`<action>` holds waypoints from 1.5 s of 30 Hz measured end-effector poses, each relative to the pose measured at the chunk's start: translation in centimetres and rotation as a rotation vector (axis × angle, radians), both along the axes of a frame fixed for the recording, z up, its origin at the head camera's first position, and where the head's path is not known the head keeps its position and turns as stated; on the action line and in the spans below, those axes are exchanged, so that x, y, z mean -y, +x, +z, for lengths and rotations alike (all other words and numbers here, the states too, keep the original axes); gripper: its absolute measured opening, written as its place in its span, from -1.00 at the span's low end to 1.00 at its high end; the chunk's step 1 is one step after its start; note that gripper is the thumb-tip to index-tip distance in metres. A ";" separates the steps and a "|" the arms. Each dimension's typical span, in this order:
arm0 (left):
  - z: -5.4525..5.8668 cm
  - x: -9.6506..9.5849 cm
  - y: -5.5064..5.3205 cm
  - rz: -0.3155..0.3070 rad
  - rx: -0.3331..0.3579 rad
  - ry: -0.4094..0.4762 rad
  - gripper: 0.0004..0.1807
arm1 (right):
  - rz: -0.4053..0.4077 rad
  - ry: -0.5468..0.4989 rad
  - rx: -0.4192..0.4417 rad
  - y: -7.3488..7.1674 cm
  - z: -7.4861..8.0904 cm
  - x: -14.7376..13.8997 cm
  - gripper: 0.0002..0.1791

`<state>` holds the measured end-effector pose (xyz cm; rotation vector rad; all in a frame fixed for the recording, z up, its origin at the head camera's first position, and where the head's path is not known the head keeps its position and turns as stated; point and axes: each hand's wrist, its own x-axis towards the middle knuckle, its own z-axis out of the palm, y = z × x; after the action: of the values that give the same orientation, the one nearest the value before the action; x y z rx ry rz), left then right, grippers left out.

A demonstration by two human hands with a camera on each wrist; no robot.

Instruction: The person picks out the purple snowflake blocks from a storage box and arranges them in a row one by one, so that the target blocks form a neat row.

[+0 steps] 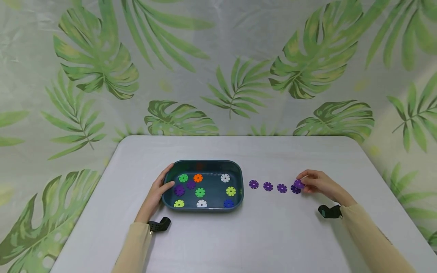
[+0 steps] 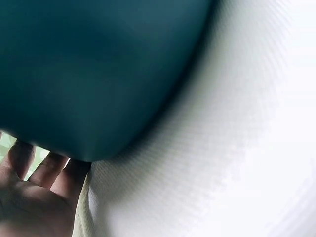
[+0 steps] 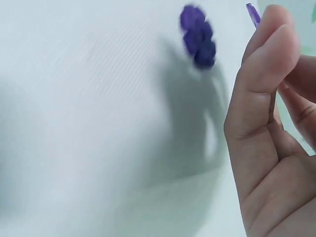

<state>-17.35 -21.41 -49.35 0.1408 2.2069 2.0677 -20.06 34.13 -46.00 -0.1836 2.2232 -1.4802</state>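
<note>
Purple disc is being pinched in your right hand at the right end of four purple discs on the counter, your left hand gripping the tray, where two purple ones are remaining.

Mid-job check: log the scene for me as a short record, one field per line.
Left grip: holding the left side of the dark teal tray
Right grip: pinching a purple disc
Tray contents: two green discs, two white discs, two yellow discs, two purple discs, one orange disc, one blue disc
On the table: four more purple discs in a row, right of the tray
Pinched disc: overlaps the row's right end in the head view; contact unclear
</note>
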 end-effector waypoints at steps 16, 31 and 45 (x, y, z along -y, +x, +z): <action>0.0 0.1 0.1 0.001 0.002 0.010 -0.34 | -0.061 0.213 -0.097 0.7 -0.3 -0.8 -0.73; -0.1 -0.1 -0.1 -0.001 0.007 0.022 -0.33 | 0.119 -0.106 -0.061 -2.2 3.8 12.9 -0.66; -0.1 0.2 -0.1 0.003 0.010 0.018 -0.34 | 0.366 -0.152 0.046 -3.5 4.4 28.3 -0.64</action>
<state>-17.44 -21.59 -49.44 0.1291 2.1843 2.0862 -23.59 5.78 -41.58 -0.5663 1.9143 -1.4286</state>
